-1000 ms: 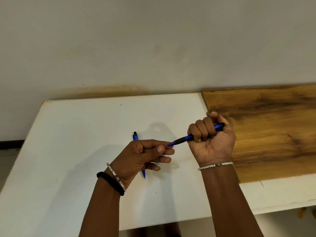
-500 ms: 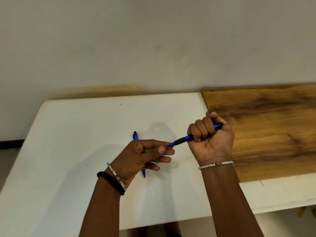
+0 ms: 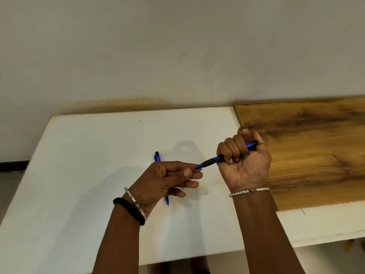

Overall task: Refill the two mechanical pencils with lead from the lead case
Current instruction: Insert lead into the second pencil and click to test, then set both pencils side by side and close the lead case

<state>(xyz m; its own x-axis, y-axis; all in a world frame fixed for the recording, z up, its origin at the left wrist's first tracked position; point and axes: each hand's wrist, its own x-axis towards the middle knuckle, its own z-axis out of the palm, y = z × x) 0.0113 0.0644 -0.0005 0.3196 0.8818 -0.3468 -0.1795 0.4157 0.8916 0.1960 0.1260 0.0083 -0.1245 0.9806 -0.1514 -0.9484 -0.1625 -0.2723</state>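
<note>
Prob. a plain workroom or study corner, can't tell which: white table [image 3: 88,155] under the left hand [image 3: 166,178], wood-grain board [image 3: 316,155] just right of the right hand [image 3: 245,167], stained off-white wall [image 3: 177,46] beyond both.

I see even, fairly bright indoor light. Soft grey shadows lie on the flat white surface [image 3: 79,175], cast away from me toward the pale grey wall [image 3: 177,46], so light's from behind me. Centre sharp; surface edges bow, wide-angle.

Single head-worn wide-angle view, facing forward and down, close over left hand [image 3: 167,179], right hand [image 3: 245,165], white table [image 3: 88,155]
</note>
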